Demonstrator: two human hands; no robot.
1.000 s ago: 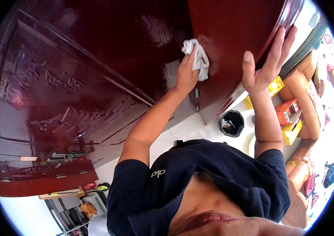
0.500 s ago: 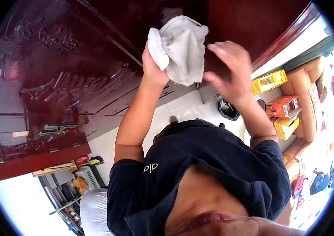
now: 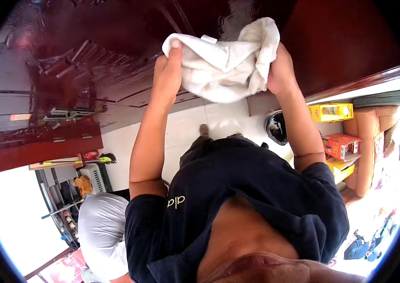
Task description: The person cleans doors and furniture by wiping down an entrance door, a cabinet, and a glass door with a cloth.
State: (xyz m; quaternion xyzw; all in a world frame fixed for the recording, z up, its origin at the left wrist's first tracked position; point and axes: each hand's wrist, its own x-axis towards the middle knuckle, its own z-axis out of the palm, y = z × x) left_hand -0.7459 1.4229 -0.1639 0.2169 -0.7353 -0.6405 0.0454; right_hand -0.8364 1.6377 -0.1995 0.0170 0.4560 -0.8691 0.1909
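A whitish cloth (image 3: 223,70) is stretched between my two hands, its middle sagging in loose folds. My left hand (image 3: 168,70) grips its left end, with the thumb on top near the edge. On the other side, my right hand (image 3: 281,70) is closed round the bunched right end, its fingers partly hidden behind the fabric. A small white tag stands up on the cloth's upper edge. Just beyond and beneath the cloth is a glossy dark red wooden surface (image 3: 129,28), with wet-looking streaks and carved marks on its left part.
Under the wooden edge is a white tiled floor (image 3: 181,127) with a black-lined bin (image 3: 275,127). On the right are a yellow box (image 3: 332,112), a red box (image 3: 341,146) and a brown sofa (image 3: 365,184). A grey-white fabric shape (image 3: 101,226) is at lower left.
My right hand, which was open beside the cloth, has taken hold of its right end. The cloth has gone from hanging in my left hand to being spread between both.
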